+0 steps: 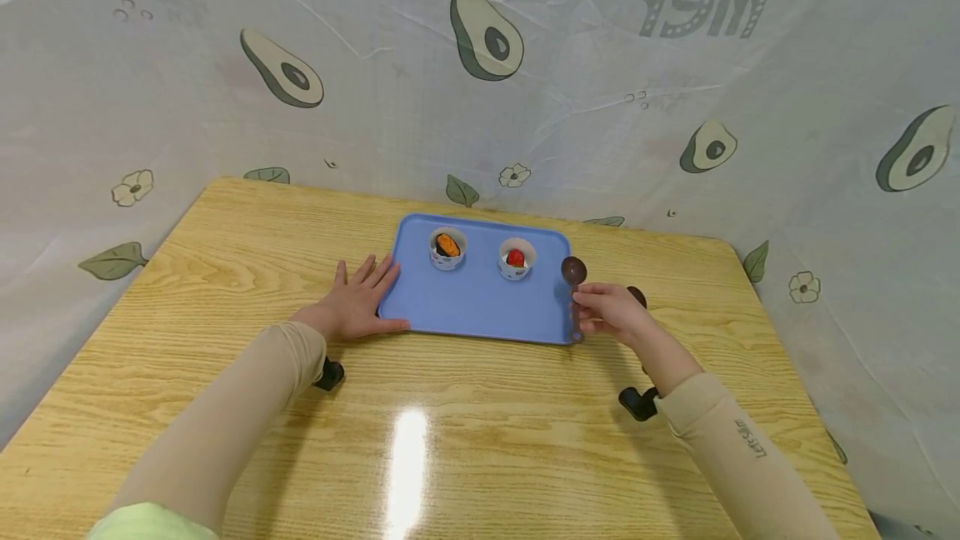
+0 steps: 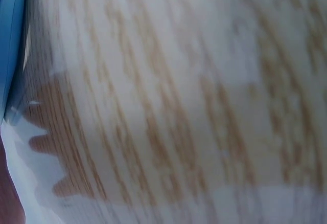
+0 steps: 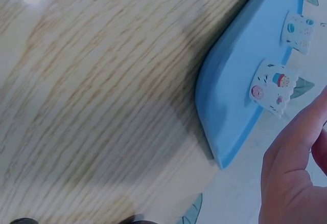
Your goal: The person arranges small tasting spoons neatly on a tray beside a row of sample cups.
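Note:
A blue tray [image 1: 480, 298] lies on the table with two small printed paper cups on it. The left cup [image 1: 448, 262] holds an orange-and-black piece like toy sushi [image 1: 448, 245]; the right cup [image 1: 514, 272] holds a small red piece [image 1: 515, 257]. My left hand [image 1: 356, 307] rests with fingers spread at the tray's left edge, fingertips and thumb over the rim. At the opposite edge my right hand [image 1: 611, 309] pinches the handle of a brown spoon [image 1: 573, 271], its round bowl pointing away from me.
A second dark brown round-ended item [image 1: 637, 297] is on the table beyond my right wrist, mostly hidden by it. Black wrist-camera parts [image 1: 639, 403] sit under each wrist. Behind the wooden table [image 1: 525, 432] hangs a pale avocado-print cloth [image 1: 375, 107].

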### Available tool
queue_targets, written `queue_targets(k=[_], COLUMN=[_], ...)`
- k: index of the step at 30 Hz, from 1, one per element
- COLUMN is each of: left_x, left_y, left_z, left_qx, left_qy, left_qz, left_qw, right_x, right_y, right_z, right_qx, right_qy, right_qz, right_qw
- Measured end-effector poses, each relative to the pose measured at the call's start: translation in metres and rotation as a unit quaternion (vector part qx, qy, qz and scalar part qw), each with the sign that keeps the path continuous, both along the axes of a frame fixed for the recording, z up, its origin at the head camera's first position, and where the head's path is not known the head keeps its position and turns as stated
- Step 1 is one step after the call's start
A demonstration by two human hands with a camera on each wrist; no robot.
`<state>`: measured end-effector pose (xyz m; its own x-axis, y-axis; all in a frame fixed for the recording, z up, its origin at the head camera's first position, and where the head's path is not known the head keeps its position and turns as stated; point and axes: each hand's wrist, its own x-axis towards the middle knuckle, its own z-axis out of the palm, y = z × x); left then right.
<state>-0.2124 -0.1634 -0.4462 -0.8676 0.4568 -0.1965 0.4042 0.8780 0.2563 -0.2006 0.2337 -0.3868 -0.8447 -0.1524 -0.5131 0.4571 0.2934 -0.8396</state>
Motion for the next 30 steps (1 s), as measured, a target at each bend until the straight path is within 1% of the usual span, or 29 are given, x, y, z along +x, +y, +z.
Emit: queue_targets(k=[4,12,16,21,30], left_x=[0.000,0.000,0.000,-0.001,-0.002], left_y=[0.000,-0.001,-0.001,-0.001,-0.001], left_z=[0.000,-0.003,-0.004,-0.005,-0.004], left_qx=[0.000,0.000,-0.003,-0.004,-0.002], left_qy=[-0.001,0.004,0.008,0.009,0.006], left_qz=[-0.001,-0.001,0.000,0.000,0.000], left_qw=[1.0000,1.0000,1.0000,0.9999,1.0000], right_x=[0.000,-0.003,-0.006,-0.009,-0.015], right_y=[-0.004,-0.011,-0.017,-0.027,-0.045], right_z=[0.003,0.006,0.008,0.011,0.009], right_qx=[0.003,-0.007,-0.001,0.010,0.003], right_qy=[-0.003,0.002,0.001,0.008,0.011], right_qz=[0.002,0.007,0.001,0.007,0.006], right_qw=[1.000,1.000,1.000,1.000,1.000])
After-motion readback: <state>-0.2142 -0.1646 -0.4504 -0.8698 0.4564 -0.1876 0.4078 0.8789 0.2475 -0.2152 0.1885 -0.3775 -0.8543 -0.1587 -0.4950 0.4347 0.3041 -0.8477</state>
